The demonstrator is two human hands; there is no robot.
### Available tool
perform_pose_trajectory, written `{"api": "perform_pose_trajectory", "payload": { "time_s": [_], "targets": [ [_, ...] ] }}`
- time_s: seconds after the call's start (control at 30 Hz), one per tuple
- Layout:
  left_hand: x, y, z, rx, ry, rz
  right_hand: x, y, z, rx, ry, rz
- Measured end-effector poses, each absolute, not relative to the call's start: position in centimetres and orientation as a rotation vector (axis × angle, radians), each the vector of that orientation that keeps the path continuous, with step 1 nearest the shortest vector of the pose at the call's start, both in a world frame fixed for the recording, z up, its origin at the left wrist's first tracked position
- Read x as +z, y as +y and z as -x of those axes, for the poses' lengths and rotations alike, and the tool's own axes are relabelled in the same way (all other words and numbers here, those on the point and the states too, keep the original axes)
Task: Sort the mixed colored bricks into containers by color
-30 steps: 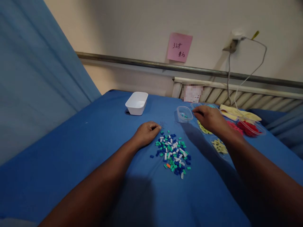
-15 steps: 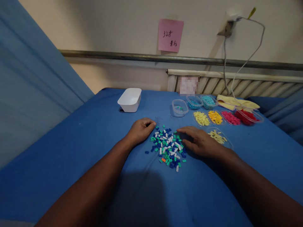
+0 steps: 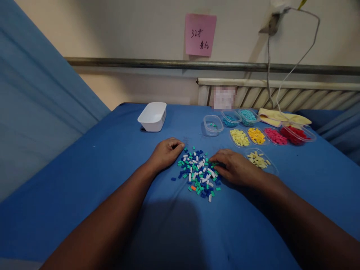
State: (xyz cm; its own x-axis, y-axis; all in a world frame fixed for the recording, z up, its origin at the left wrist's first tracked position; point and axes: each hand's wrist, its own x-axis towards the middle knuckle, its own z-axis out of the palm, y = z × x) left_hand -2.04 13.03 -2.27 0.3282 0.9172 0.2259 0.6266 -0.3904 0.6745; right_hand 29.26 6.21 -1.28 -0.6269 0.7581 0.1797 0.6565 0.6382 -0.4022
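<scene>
A loose pile of small bricks (image 3: 201, 170), green, white and dark blue with one orange, lies on the blue cloth (image 3: 92, 180). My left hand (image 3: 167, 150) rests at the pile's upper left, thumb and fingers pressed together beside a green brick; whether they pinch anything is too small to tell. On the right side of the pile, my right hand (image 3: 232, 165) reaches in with its thumb and fingers apart, the fingertips close to green and blue bricks. A clear tub (image 3: 213, 131) holding a few green bricks stands behind the pile.
At the back left is a white bin (image 3: 152, 117). Clear tubs of blue, turquoise, yellow, orange, pink and red bricks stand at the right, with pale yellow bricks (image 3: 258, 159) beside my right hand. Behind them lie a yellow cloth (image 3: 292, 117) and a hanging cable (image 3: 269, 71).
The view has shifted slightly. My right fingertips have moved a little down and in among the bricks at the pile's right edge. My left hand stays by the upper left.
</scene>
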Motion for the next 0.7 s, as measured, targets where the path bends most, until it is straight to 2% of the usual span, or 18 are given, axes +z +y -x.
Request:
{"api": "perform_pose_trajectory", "payload": {
  "time_s": [0.7],
  "targets": [
    [-1.81,12.62,1.74,0.81,1.372,-2.1,-0.39,5.63,-28.99,0.398,-2.558,1.346]
  ]
}}
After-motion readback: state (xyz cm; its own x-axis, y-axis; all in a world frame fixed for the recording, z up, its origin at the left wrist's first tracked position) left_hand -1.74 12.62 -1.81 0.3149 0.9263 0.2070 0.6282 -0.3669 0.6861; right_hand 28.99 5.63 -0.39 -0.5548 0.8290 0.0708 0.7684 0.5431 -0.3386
